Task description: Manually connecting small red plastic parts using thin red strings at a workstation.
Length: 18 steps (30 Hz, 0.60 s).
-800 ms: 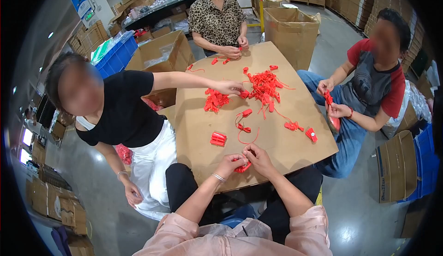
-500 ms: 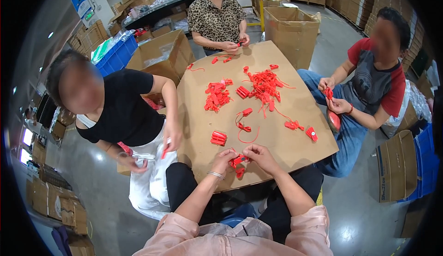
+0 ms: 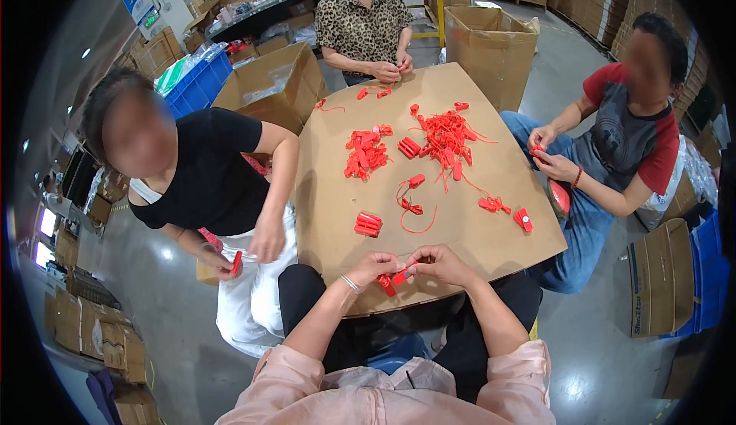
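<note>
Over the near edge of the cardboard table top, my hands meet in a pinch. The thumb and fingers of my right hand (image 3: 441, 262) are closed on a small red plastic piece (image 3: 402, 276) with a dark spot on it. My left hand (image 3: 373, 266), with bangles at its wrist, is closed at the other side, and a second red piece (image 3: 387, 285) hangs just below its fingertips. Any cord between the fingers is too small to make out. A block of red pieces (image 3: 368, 224) lies just beyond my left hand. Red pieces with looped cords (image 3: 411, 207) lie farther ahead.
The cardboard table top (image 3: 491, 245) also bears a heap of red corded pieces (image 3: 446, 137) and a smaller pile (image 3: 366, 154). Co-workers sit left and right, and another person is across, handling red pieces. Cardboard boxes (image 3: 491, 49) and blue crates (image 3: 198, 82) surround us.
My fingertips have drawn together, and the red pieces between them have turned, one now hanging down at an angle. The left co-worker's hands have shifted, showing a red piece held lower down.
</note>
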Each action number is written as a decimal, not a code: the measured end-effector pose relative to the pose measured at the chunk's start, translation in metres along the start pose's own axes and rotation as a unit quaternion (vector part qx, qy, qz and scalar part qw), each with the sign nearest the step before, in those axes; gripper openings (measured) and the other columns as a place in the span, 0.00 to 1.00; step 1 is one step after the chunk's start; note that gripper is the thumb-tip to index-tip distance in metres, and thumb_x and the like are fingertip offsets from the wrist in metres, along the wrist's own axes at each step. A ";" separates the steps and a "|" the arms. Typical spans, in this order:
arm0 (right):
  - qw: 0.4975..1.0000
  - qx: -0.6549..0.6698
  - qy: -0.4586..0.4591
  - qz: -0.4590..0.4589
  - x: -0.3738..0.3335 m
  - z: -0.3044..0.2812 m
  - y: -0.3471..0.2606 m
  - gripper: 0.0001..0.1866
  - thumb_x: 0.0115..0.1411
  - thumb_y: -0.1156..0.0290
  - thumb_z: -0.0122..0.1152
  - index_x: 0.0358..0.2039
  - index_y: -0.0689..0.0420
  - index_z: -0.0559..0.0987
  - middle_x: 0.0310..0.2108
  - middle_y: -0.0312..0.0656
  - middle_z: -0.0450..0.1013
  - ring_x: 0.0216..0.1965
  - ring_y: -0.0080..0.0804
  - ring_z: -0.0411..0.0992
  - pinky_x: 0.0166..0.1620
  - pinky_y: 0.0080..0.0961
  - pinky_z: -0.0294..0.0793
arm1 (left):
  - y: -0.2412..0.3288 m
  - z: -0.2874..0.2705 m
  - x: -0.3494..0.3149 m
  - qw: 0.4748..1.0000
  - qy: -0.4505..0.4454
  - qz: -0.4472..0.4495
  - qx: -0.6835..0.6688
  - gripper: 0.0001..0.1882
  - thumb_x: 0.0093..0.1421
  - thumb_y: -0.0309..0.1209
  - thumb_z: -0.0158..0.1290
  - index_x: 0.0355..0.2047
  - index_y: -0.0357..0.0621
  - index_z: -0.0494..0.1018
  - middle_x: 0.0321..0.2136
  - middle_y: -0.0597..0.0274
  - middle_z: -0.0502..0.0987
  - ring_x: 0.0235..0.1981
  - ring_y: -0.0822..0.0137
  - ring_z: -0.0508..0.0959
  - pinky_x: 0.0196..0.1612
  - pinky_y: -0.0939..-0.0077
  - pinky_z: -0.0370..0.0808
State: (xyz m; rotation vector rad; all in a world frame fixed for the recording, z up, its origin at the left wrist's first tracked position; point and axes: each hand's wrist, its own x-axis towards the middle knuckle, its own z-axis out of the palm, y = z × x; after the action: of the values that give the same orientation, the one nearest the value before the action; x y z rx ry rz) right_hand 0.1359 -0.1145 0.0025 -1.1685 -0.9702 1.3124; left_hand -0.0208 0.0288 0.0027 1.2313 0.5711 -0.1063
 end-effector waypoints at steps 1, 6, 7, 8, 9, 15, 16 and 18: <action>1.000 0.004 -0.006 -0.001 -0.001 0.000 -0.001 0.05 0.52 0.76 0.58 0.31 0.60 0.75 0.26 0.32 0.72 0.28 0.13 0.68 0.33 0.11 0.67 | 0.002 -0.002 0.000 1.000 -0.020 -0.007 0.007 0.07 0.55 0.31 0.51 0.26 0.40 0.72 0.21 0.68 0.72 0.22 0.81 0.69 0.26 0.88 0.65; 0.999 -0.037 0.002 -0.003 0.000 -0.003 0.001 0.04 0.52 0.76 0.57 0.30 0.60 0.75 0.24 0.31 0.72 0.26 0.13 0.67 0.30 0.11 0.67 | 0.000 -0.002 -0.001 1.000 0.006 0.016 0.017 0.06 0.55 0.30 0.51 0.30 0.41 0.72 0.22 0.67 0.72 0.21 0.80 0.69 0.25 0.86 0.66; 0.996 -0.071 0.058 -0.007 0.000 -0.004 0.006 0.04 0.53 0.76 0.56 0.30 0.60 0.75 0.24 0.32 0.72 0.25 0.13 0.67 0.30 0.12 0.67 | 0.004 0.005 -0.004 0.998 0.023 0.014 -0.056 0.07 0.54 0.29 0.51 0.32 0.40 0.71 0.23 0.66 0.73 0.22 0.78 0.70 0.24 0.85 0.67; 0.988 -0.105 0.114 -0.012 0.001 -0.005 0.011 0.03 0.53 0.77 0.56 0.30 0.60 0.75 0.23 0.32 0.72 0.25 0.13 0.67 0.29 0.12 0.67 | 0.006 0.010 -0.005 0.991 0.041 0.011 -0.129 0.09 0.53 0.28 0.52 0.35 0.39 0.69 0.24 0.65 0.73 0.22 0.77 0.72 0.23 0.84 0.69; 0.988 -0.105 0.115 -0.011 0.002 -0.004 0.014 0.03 0.53 0.77 0.56 0.30 0.60 0.75 0.23 0.32 0.72 0.25 0.13 0.67 0.29 0.12 0.67 | 0.004 0.012 -0.004 0.991 0.040 0.011 -0.129 0.09 0.53 0.28 0.52 0.35 0.39 0.69 0.24 0.65 0.73 0.22 0.77 0.72 0.23 0.84 0.69; 0.966 -0.053 0.241 -0.075 0.014 0.007 0.028 0.06 0.56 0.75 0.53 0.32 0.64 0.74 0.25 0.36 0.72 0.24 0.16 0.69 0.29 0.13 0.69 | -0.019 0.015 0.015 0.973 0.142 0.175 -0.053 0.13 0.51 0.23 0.53 0.38 0.37 0.68 0.29 0.62 0.74 0.29 0.71 0.75 0.34 0.78 0.73; 0.967 -0.010 0.247 -0.055 0.015 0.009 0.029 0.07 0.56 0.75 0.52 0.33 0.65 0.73 0.26 0.37 0.72 0.25 0.17 0.69 0.30 0.14 0.70 | -0.021 0.016 0.017 0.960 0.181 0.211 0.036 0.13 0.51 0.23 0.53 0.38 0.37 0.68 0.30 0.61 0.74 0.29 0.70 0.75 0.34 0.78 0.72; 0.966 0.033 0.255 -0.034 0.016 0.008 0.030 0.07 0.57 0.75 0.52 0.33 0.66 0.73 0.27 0.37 0.72 0.26 0.19 0.70 0.31 0.14 0.71 | -0.021 0.022 0.019 0.937 0.215 0.244 0.126 0.13 0.50 0.23 0.53 0.37 0.38 0.68 0.30 0.60 0.74 0.30 0.70 0.75 0.34 0.78 0.72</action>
State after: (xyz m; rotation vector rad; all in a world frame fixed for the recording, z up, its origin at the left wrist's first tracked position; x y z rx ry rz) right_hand 0.1235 -0.1007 -0.0274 -1.3217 -0.5784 0.9125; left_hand -0.0048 0.0056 -0.0200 1.6290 0.6213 0.5375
